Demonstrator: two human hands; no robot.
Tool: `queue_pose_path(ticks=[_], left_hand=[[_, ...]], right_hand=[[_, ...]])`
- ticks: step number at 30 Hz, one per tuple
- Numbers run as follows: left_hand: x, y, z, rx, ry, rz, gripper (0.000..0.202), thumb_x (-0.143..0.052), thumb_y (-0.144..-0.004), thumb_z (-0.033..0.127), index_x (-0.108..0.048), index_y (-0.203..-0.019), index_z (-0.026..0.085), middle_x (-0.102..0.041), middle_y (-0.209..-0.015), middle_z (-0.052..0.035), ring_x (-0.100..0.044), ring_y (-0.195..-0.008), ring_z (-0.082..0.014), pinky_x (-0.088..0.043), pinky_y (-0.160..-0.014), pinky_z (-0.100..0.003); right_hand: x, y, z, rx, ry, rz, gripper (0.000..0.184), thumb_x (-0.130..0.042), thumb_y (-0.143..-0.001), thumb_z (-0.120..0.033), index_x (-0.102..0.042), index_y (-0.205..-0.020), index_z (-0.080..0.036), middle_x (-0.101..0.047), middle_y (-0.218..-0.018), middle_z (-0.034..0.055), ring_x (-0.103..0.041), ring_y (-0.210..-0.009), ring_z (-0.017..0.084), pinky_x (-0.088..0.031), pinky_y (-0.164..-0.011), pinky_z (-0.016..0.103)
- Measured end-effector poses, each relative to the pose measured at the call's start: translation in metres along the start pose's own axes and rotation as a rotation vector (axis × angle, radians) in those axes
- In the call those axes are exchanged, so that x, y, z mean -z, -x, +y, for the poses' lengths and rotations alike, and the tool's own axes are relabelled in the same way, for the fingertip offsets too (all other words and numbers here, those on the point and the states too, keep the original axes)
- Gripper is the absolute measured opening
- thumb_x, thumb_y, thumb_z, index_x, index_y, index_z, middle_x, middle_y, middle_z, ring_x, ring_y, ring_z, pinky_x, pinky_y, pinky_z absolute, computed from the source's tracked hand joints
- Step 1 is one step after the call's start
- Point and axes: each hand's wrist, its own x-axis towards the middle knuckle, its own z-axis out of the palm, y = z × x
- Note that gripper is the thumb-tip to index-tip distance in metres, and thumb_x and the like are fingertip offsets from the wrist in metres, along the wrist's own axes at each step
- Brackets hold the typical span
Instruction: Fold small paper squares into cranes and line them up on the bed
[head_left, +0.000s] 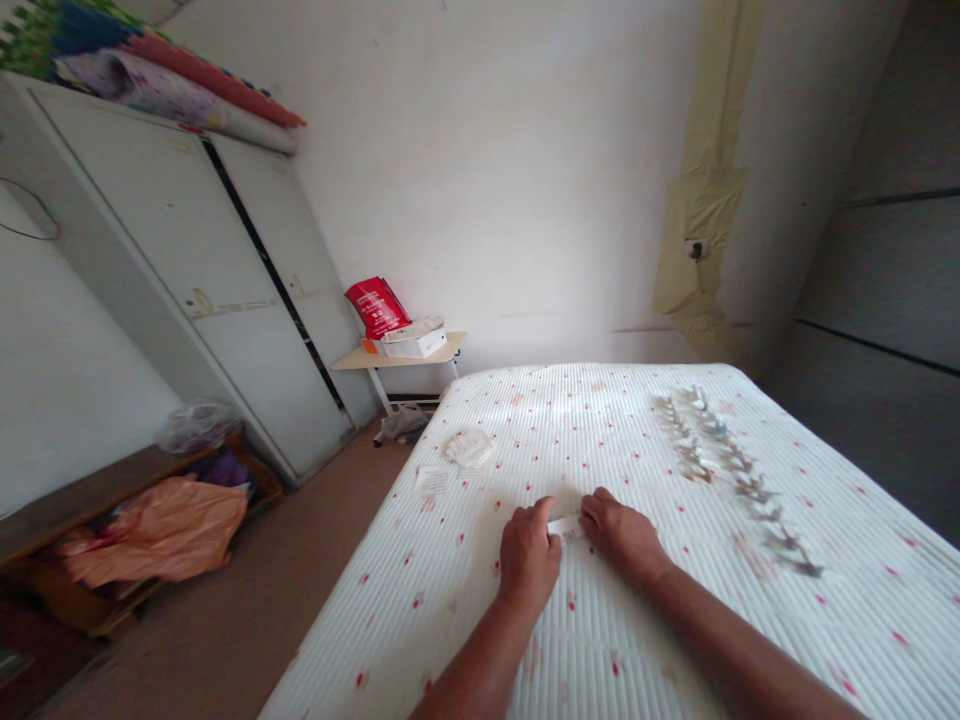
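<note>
Low over a white mattress (525, 620) with red spots, my left hand (529, 555) and my right hand (621, 530) grip opposite ends of a small white paper strip (566, 526). Fingers on both hands are closed on it, and they cover its ends. Left of my hands lies a loose pile of white papers (469, 448), with a printed sheet (431, 480) beside it. To the right, small grey-white pieces (757, 490) stand in two rough rows; blur hides what they are.
A small table (360, 358) behind the mattress bears a red bag (379, 305) and a white box (416, 343). At the left stand a tall cabinet (247, 290) and a low wooden unit with an orange cloth or bag (165, 530). A wall socket (696, 249) is at the back.
</note>
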Motion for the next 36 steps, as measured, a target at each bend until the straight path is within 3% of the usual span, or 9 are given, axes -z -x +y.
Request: queue_pose_path(ticks=[12,24,36], left_hand=[[-0.009,0.001,-0.005,-0.012,-0.034,0.016,0.045,-0.05,-0.071,0.009,-0.053,-0.114,0.022,-0.061,-0.09,-0.0052,-0.053,-0.086,-0.0192,-0.041,-0.079,-0.032],[-0.001,0.004,0.001,-0.008,-0.054,0.001,0.036,-0.05,-0.072,0.009,-0.056,-0.105,0.023,-0.061,-0.092,-0.0044,-0.052,-0.091,-0.0202,-0.039,-0.08,-0.032],[0.009,0.007,0.009,0.044,-0.18,-0.118,0.021,-0.048,-0.081,0.022,-0.066,-0.09,0.027,-0.053,-0.091,-0.0034,-0.045,-0.093,-0.0176,-0.037,-0.078,-0.027]], right_hand=[[0.002,0.001,-0.002,0.105,0.044,0.077,0.023,-0.037,-0.09,-0.025,-0.055,-0.078,-0.02,-0.055,-0.087,0.0027,-0.057,-0.073,0.012,-0.029,-0.049,0.021],[-0.003,-0.007,-0.006,0.065,0.087,0.044,0.021,-0.036,-0.091,-0.021,-0.055,-0.082,-0.018,-0.057,-0.088,0.0049,-0.06,-0.077,0.014,-0.035,-0.051,0.021],[-0.001,-0.011,-0.008,-0.02,0.046,-0.007,0.013,-0.043,-0.086,-0.02,-0.055,-0.083,-0.017,-0.057,-0.089,0.0043,-0.06,-0.073,0.014,-0.032,-0.052,0.022]])
